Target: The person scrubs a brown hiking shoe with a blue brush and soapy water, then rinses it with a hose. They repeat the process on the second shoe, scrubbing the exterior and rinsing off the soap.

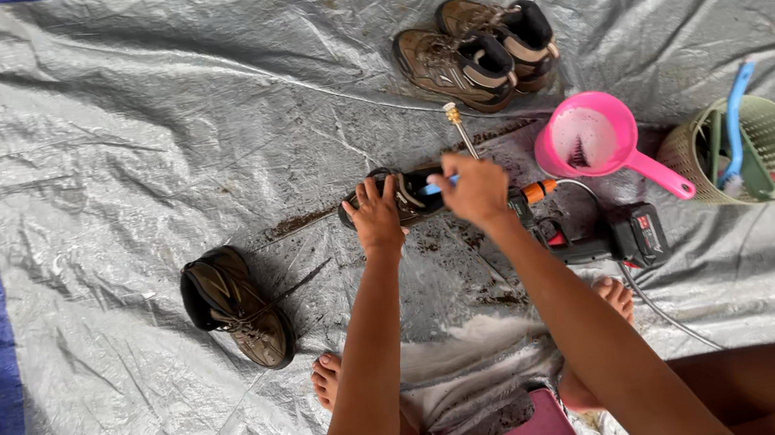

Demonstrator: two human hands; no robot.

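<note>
Left grip [375,214] pressed on dark shoe [397,198], right grip [477,189] pinching blue brush [438,185] over it

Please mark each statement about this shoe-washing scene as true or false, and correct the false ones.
1. The left hand rests on a dark shoe lying on the tarp. True.
2. The right hand holds an orange sponge. False: it holds a small blue tool, probably a brush, against the shoe.
3. A pair of brown boots stands beyond the hands. True.
4. The pink scoop lies inside the green basket. False: it sits on the tarp beside the basket.
5. The single brown boot is to the person's right. False: it lies to the left.
</note>
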